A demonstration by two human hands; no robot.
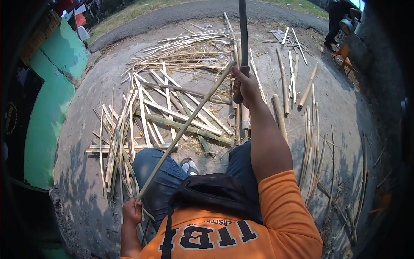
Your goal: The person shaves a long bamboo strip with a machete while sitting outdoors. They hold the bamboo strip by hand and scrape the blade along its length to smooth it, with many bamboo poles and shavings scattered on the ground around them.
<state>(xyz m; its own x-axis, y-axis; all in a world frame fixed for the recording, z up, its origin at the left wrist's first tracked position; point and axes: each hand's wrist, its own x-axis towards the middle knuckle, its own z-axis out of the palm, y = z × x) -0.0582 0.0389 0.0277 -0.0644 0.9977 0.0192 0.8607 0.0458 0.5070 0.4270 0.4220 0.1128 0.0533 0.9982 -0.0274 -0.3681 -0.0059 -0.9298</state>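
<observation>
A long bamboo strip (183, 129) runs slantwise across my lap, from low on the left up to the middle. Its lower end is gripped in my left hand (132, 211), beside my left thigh. My right hand (246, 88) is closed round the handle of a machete (243, 34), whose long dark blade points up and away from me. The strip's upper end meets the machete near the base of the blade, just by my right fingers; whether the edge has entered the bamboo I cannot tell.
Split bamboo strips (172, 116) lie in loose heaps ahead and to the left. Round bamboo poles (282, 82) and thin strips (308, 146) are on the right. A green wall (51, 108) stands at left, an orange chair (343, 58) and a person (338, 21) at far right.
</observation>
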